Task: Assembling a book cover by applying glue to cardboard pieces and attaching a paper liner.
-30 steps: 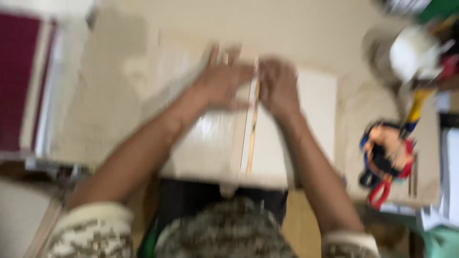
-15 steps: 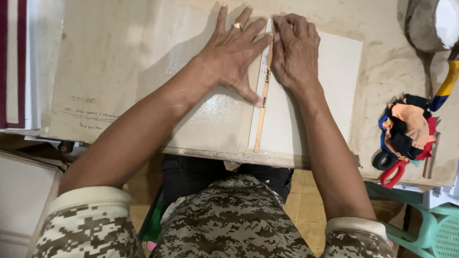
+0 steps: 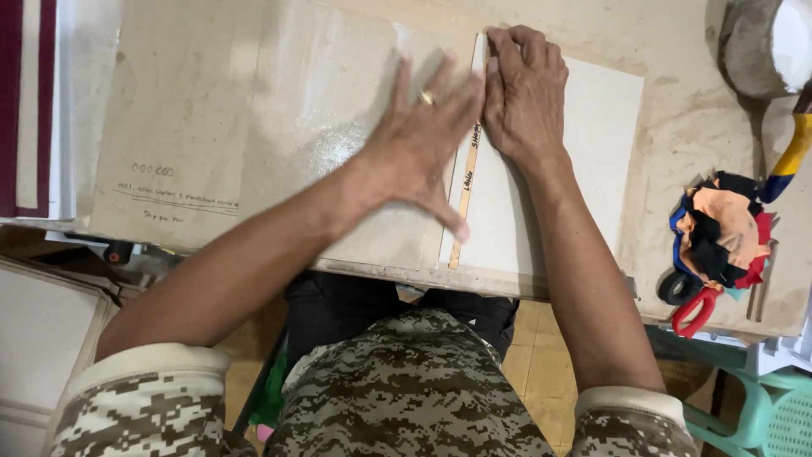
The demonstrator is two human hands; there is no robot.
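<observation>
i see no packages, signs or screens; only a narrow tan strip [image 3: 467, 196] with handwriting, lying upright between my two flat hands, on the white board [image 3: 602, 135].

The left hand [image 3: 420, 152] lies flat, fingers spread, on a grey board [image 3: 254, 127], its thumb against a thin wooden strip [image 3: 465, 199]; the right hand [image 3: 524, 89] presses palm-down just beside it, across the strip, on a white sheet [image 3: 592, 161]; well right of that hand lie rags [image 3: 719, 228] and red scissors [image 3: 698, 309].
</observation>
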